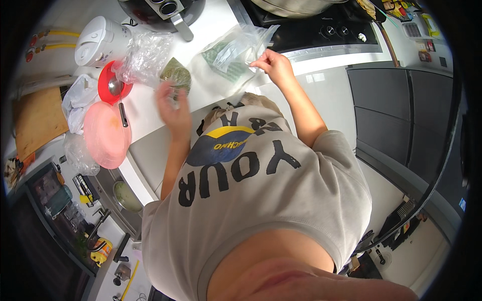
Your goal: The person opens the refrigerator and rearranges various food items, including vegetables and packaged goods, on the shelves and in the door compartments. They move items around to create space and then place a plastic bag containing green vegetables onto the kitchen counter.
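My right hand [276,66] pinches the edge of a clear plastic bag [229,56] between thumb and fingers. The bag lies partly flattened on the white counter [150,114], with something pale green showing through it. My left hand [173,109], blurred by motion, has its fingers apart near a small clear packet of green-brown contents [176,73]. Whether the fingertips touch that packet is unclear. Just left of it lies a crumpled clear plastic bag [147,56].
A red bowl [103,88] with a metal ladle [115,86], a pink lid or basin [107,135] and a white lidded appliance [99,41] stand leftward. An air fryer [165,11] is at the back. A black gas hob [308,32] bears a large metal pan [293,5] at back right.
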A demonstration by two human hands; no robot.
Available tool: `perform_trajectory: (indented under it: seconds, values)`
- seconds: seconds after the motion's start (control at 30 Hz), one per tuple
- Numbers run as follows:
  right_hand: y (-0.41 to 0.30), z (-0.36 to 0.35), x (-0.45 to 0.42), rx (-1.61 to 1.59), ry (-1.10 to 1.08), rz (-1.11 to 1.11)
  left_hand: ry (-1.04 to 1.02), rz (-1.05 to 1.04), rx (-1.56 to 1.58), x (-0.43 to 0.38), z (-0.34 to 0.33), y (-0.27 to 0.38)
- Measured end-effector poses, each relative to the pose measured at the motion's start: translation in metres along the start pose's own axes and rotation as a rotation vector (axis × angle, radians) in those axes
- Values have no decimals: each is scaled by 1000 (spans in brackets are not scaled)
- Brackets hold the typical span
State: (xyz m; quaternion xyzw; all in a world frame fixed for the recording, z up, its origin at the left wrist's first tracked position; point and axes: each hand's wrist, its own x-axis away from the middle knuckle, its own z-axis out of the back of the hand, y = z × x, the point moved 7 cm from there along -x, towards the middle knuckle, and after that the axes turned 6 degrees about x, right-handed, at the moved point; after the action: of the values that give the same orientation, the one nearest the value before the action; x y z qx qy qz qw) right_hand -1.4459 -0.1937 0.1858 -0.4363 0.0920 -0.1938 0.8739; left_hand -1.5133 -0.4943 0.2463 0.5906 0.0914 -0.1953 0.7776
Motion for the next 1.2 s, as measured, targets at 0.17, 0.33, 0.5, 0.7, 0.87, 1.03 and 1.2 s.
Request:
perform_trajectory:
  seconds: [0.17, 0.33, 0.5, 0.7, 0.87, 1.03, 1.2]
  values:
    - [-59, -29, 12, -76, -131, 150, -697, 476, 435, 12, -119, -11]
    - [-58, -52, 5, -291, -263, 43, -668, 473, 524, 22, -128, -18]
    - [-77, -75, 5, -322, -438, 138, -742, 500, 440, 34, -113, -24]
    - [-85, -71, -4, -145, -362, 214, -512, 430, 660, 26, -90, -34]
    - [-59, -31, -21, 201, -214, 132, -191, 331, 161, -10, -30, -72]
    - [-34, 21, -33, 529, -99, -36, -173, 384, -44, -45, 2, -70]
    - [-54, 26, -28, 568, 109, 152, -221, 113, -13, -46, -37, -20]
